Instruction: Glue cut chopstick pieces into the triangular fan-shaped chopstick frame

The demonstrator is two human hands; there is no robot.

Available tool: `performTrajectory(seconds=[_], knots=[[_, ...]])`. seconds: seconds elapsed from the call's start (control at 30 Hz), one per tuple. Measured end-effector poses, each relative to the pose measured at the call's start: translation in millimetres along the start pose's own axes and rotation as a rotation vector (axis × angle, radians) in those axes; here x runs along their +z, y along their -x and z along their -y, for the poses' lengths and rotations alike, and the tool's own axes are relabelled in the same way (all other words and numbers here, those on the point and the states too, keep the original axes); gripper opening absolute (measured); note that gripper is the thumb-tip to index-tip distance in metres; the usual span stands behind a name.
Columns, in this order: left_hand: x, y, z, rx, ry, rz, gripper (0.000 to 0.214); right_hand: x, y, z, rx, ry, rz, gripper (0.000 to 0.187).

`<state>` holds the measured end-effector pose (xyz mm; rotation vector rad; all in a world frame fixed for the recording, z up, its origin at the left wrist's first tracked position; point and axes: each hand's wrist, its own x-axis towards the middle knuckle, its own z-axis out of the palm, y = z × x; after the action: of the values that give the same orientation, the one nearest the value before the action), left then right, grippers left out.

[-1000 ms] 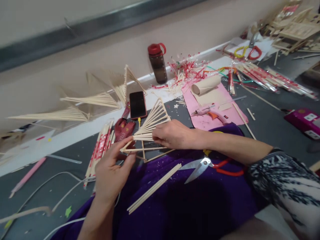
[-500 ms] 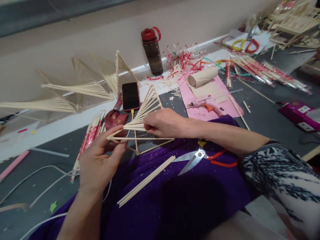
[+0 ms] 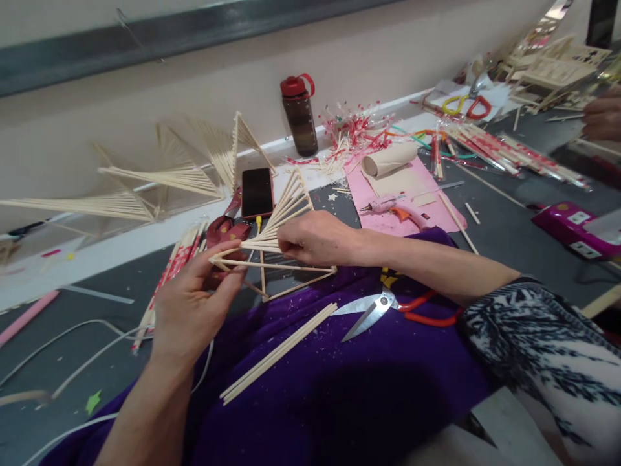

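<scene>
stick frame [image 3: 266, 238]: plain pale cream. loose sticks [image 3: 279, 353]: same cream. cloth [image 3: 388, 382]: deep purple, light specks. shears [image 3: 385, 301]: silver blades, red handles. sleeve [image 3: 538, 349]: white, black feathery leaf print. table [image 3: 111, 340]: dark grey. glue gun [image 3: 410, 210]: pale pink, orange trigger. sheet [image 3: 356, 175]: solid pink. tube [image 3: 395, 158]: light brown. bottle [image 3: 299, 123]: dark, red lid. phone [image 3: 257, 193]: black screen, reddish edge. strap [image 3: 226, 231]: maroon, yellowish marks. stick packs [image 3: 169, 272]: red-and-white print. star [image 3: 93, 402]: bright green.
</scene>
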<state>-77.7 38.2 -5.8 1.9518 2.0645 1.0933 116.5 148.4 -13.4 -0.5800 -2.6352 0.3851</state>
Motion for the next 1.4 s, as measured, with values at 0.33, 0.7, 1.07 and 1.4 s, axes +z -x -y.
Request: performTrajectory(seconds=[0.33, 0.7, 1.07, 1.4], knots=[[-2.0, -0.6, 1.5, -0.015, 0.004, 0.052, 0.037, -0.1, 0.3, 1.1, -0.003, -0.006, 0.005, 0.018], [-2.3, -0.9, 0.8, -0.014, -0.005, 0.041, 0.037, 2.7, 0.3, -2.4, -0.046, -0.03, -0.021, 0.016], [-1.4, -1.7, 2.2, -0.02, 0.0, 0.051, 0.037, 6.1, 0.0, -4.9, -0.055, -0.045, -0.034, 0.016], [-2.8, -1.9, 3.2, -0.012, -0.02, 0.044, 0.036, 7.6, 0.7, -5.7, -0.073, -0.045, -0.037, 0.013]])
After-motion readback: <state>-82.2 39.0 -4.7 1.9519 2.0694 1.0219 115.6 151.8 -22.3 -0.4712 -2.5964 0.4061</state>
